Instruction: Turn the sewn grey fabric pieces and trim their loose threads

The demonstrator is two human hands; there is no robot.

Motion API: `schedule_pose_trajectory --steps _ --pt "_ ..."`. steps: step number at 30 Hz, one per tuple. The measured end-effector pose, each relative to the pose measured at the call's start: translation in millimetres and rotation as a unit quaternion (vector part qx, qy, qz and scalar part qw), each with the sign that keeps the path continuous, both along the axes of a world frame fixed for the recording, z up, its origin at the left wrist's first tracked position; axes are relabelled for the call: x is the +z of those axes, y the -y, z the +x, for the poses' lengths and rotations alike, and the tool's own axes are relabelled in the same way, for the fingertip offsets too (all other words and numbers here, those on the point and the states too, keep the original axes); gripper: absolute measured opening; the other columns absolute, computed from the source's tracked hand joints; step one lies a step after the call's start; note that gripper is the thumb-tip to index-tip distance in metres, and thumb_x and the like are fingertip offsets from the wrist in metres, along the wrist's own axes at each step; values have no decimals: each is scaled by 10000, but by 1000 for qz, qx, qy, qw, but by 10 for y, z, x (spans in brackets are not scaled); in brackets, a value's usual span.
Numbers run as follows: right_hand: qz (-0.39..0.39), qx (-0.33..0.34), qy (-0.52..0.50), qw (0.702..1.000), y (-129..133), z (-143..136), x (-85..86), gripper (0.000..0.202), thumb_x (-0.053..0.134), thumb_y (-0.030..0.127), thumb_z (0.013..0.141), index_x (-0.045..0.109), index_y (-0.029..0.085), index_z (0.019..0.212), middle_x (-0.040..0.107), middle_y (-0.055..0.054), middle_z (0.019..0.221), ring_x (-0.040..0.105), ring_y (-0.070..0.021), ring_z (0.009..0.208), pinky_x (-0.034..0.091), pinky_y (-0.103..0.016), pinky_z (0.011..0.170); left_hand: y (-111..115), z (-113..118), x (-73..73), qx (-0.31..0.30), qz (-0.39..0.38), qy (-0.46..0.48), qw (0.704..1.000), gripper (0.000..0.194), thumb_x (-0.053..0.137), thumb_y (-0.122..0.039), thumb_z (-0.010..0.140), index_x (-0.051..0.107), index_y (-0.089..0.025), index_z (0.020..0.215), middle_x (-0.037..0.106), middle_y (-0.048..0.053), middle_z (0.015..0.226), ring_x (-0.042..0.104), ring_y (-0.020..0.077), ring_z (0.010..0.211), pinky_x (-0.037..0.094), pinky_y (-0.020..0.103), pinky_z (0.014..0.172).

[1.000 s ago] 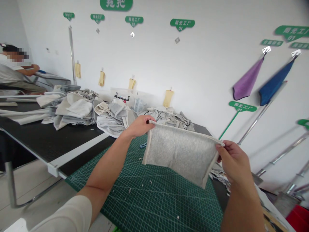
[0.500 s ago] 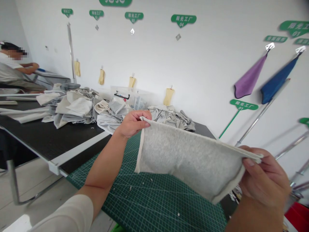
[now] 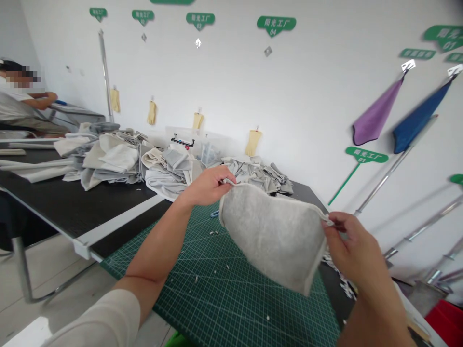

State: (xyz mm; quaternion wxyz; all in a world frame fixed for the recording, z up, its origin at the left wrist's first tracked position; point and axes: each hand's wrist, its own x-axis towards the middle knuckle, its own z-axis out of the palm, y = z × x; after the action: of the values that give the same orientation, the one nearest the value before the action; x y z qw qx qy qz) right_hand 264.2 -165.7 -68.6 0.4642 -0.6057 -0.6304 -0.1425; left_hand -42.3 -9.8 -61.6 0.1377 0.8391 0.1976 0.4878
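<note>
A grey cloth with pale edges hangs in the air between my two hands. My left hand pinches its upper left corner. At the upper right corner, my right hand grips it, fingers closed. The top edge sags a little between them, and the lower edge hangs free, tilted down to the right. Beneath it lies a green cutting mat with a white grid and small white scraps on it. A small blue tool lies on the mat, partly covered by the cloth.
Heaps of grey and white cloths cover the table's back, with another pile before the wall. A clear plastic box stands behind them. White scraps lie at right. A person sits far left.
My right hand has moved left and away from me, so the cloth's top edge has gone from taut to slack. My left hand has shifted slightly to the right. Both still hold the corners.
</note>
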Motion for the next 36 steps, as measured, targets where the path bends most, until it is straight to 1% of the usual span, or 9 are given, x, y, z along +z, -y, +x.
schedule_pose_trajectory --steps 2,4,8,12,15,20,24,29,36 --pt "-26 -13 40 999 -66 43 -17 228 577 349 744 572 212 925 600 -47 803 556 -196 733 430 -319 646 -19 40 0 26 24 -13 999 143 509 -192 785 640 -162 834 570 29 797 510 121 743 401 262 693" --pt "-37 92 -30 995 -46 49 -47 199 574 321 767 549 222 938 589 -50 828 547 -189 733 430 -311 631 -27 46 -15 -14 3 19 1000 127 530 -199 783 635 -159 844 564 26 786 503 113 707 401 257 659" --pt "21 325 -216 921 108 -4 -68 112 541 311 788 480 253 863 547 -30 771 539 -192 669 422 -309 542 -40 -43 -56 -152 -71 157 973 130 589 -276 767 599 -153 810 541 21 742 500 112 655 399 253 595" --pt "65 82 -71 992 20 34 -42 168 563 314 764 519 248 912 574 -53 847 557 -225 761 430 -358 655 -84 -73 -52 -75 -34 106 991 125 576 -257 768 615 -150 819 556 30 761 514 127 683 408 267 622" --pt "24 -30 69 997 -137 85 -55 190 557 306 754 562 218 922 594 -81 915 555 -260 883 412 -388 758 -105 -5 -35 56 54 11 997 142 515 -180 782 634 -150 854 570 37 803 523 139 754 412 288 713" --pt "30 136 -49 989 -87 -2 -102 193 595 257 762 560 223 949 591 -51 881 559 -177 770 431 -305 668 -65 34 -24 15 29 22 999 129 527 -169 777 631 -152 851 567 24 794 514 121 739 403 261 694" --pt "112 278 -281 911 54 -121 -49 173 666 192 695 589 218 847 594 -45 855 560 -170 765 448 -301 643 -45 -27 -21 -110 -96 161 976 101 625 -229 734 620 -149 796 551 2 740 486 95 664 381 228 612" --pt "158 245 -372 881 13 -57 12 236 737 149 606 625 186 811 608 -26 786 563 -123 689 470 -246 616 -141 3 -70 -132 -222 200 945 185 694 -261 665 621 -137 780 522 -22 637 447 69 550 324 199 514" --pt "-18 180 -410 894 -392 325 -172 278 760 266 618 603 198 837 599 18 689 524 -80 570 419 -173 504 -480 350 -308 -31 -331 131 934 228 647 -266 658 634 -138 846 452 -57 482 373 57 400 248 178 404"
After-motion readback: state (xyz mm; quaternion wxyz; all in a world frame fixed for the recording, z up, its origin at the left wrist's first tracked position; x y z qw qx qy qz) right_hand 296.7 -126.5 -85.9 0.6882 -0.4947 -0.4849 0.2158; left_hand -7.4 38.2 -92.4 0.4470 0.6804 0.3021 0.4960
